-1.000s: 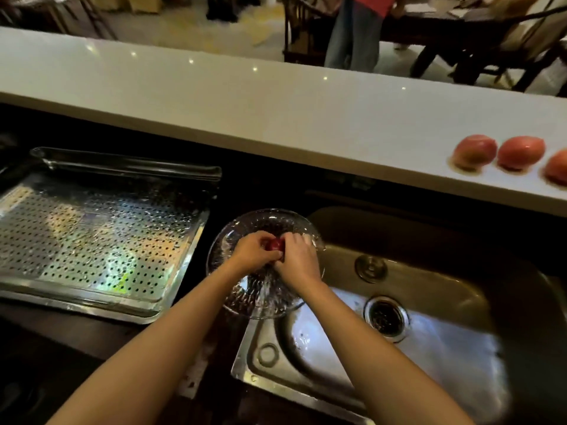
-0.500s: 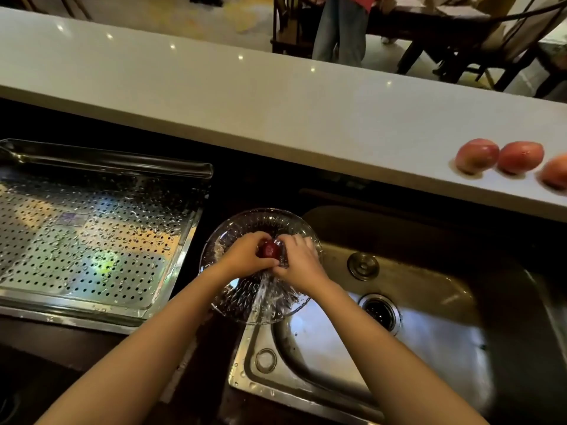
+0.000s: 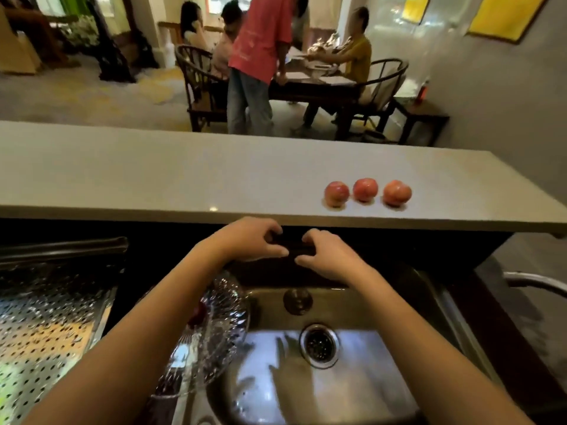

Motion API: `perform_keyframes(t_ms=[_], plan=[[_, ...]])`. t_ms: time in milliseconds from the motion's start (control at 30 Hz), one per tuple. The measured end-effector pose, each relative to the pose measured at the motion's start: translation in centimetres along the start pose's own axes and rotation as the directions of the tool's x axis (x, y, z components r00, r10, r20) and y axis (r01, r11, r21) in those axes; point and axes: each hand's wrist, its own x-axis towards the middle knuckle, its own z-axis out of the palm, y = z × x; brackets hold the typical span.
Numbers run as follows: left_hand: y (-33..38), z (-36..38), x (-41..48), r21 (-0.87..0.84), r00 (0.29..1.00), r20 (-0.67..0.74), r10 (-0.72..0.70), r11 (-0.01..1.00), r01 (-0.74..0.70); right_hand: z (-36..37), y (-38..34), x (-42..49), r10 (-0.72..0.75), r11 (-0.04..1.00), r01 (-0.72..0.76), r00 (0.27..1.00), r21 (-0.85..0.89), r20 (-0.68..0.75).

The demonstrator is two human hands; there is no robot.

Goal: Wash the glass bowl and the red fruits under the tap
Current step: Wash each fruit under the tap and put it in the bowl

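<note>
The ribbed glass bowl [image 3: 234, 305] sits on the left rim of the steel sink [image 3: 362, 391], partly hidden by my left forearm. One small dark red fruit [image 3: 198, 315] lies inside it. Three larger red fruits [image 3: 365, 190] stand in a row on the grey counter [image 3: 153, 176], up and to the right. My left hand [image 3: 250, 239] and my right hand [image 3: 325, 256] hover side by side above the back of the sink, just below the counter edge. Their fingers are loosely curved and hold nothing.
A perforated metal draining tray [image 3: 46, 332], wet with drops, lies left of the bowl. The sink drain [image 3: 319, 345] is in the basin's middle. A curved tap spout [image 3: 535, 283] enters from the right edge. Beyond the counter, people sit and stand around a dark table [image 3: 316, 84].
Both hands let go of the small red fruit, which now lies in the bowl, and rose toward the counter edge. My view tilted up.
</note>
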Motion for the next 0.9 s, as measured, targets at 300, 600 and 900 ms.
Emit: perform_keyframes(t_ms=[300, 600, 900], plan=[[8.0, 1.2, 9.4, -0.164, 0.919, -0.394, -0.018, 0.985, -0.051, -5.1, 5.2, -0.5, -0.002, 0.967, -0.12, 0.88, -0.226, -0.476], [8.0, 3.7, 11.6, -0.229, 0.836, -0.548, -0.021, 0.965, -0.125, -1.5, 8.4, -0.8, -0.141, 0.899, -0.068, 0.89, -0.433, -0.433], [10.5, 6.6, 7.5, -0.372, 0.829, -0.552, 0.089, 0.864, -0.34, -2.3, 10.2, -1.8, -0.169, 0.966, 0.078, 0.912, -0.246, -0.375]])
